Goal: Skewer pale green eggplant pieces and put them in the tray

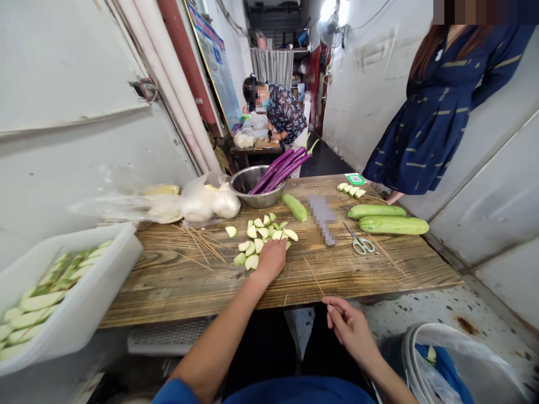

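My left hand point(272, 259) is at the right side of a pile of cut zucchini pieces point(255, 234) on the wooden table. Its fingers curl down together onto a piece, with the fingertips partly hidden. Near the table's front edge, my right hand point(347, 325) pinches one end of a thin wooden skewer point(315, 278). The skewer points away from me and to the left, its far part bare. More loose skewers point(202, 244) lie left of the pile. A short length of zucchini point(295, 207) rests behind it, beside a blurred cleaver-shaped thing point(322, 216).
Whole zucchini point(393, 225), scissors point(362, 241) and threaded slices point(351, 191) lie at the right. A steel bowl point(269, 199) holds eggplants point(286, 168). A white bin point(113, 275) of skewered slices stands left, a lined bucket point(410, 359) lower right. Two people stand beyond the table.
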### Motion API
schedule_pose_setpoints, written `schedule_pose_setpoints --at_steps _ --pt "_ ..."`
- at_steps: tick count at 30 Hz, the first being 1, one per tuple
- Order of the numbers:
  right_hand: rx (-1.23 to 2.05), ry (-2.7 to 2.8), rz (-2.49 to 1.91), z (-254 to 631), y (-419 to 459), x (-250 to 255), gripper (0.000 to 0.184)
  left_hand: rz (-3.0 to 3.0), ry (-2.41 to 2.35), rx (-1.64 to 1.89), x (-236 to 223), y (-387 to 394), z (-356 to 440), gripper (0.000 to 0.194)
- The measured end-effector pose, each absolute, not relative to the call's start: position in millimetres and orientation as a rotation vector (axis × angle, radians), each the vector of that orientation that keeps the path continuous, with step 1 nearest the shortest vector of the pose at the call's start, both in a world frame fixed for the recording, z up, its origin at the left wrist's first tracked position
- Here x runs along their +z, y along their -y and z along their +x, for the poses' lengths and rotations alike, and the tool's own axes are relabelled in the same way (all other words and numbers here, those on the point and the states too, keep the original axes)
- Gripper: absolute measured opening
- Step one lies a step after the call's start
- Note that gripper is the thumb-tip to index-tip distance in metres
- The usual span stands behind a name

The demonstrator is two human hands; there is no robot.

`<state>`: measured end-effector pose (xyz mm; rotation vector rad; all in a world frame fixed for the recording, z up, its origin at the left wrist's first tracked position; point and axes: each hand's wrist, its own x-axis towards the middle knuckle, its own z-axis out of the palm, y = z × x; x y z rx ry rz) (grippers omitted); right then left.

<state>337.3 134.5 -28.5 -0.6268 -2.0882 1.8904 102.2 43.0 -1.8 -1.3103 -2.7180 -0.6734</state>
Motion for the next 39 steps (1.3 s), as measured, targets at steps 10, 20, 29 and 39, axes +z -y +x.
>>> schedule_pose_setpoints --at_steps 10,20,29,39 --pt "1.777 2.120 -0.603 333.2 -135.4 -34.0 0.042 -0.790 2.541 -1.984 -8.8 -45.4 100.1 0.030" --pt "1.271 2.374 -0.270 318.2 -109.8 5.3 0.030 0.279 1.506 -3.613 23.8 -27.7 122.4 0.011" --pt "1.207 2.474 -0.276 314.8 -103.4 17.8 0.031 0.750 1.404 -3.508 37.0 -25.9 131.1 0.009" --pt "1.333 2.420 -0.309 311.7 -106.2 17.4 0.030 0.773 1.539 -3.478 44.7 -25.3 134.5 0.009"
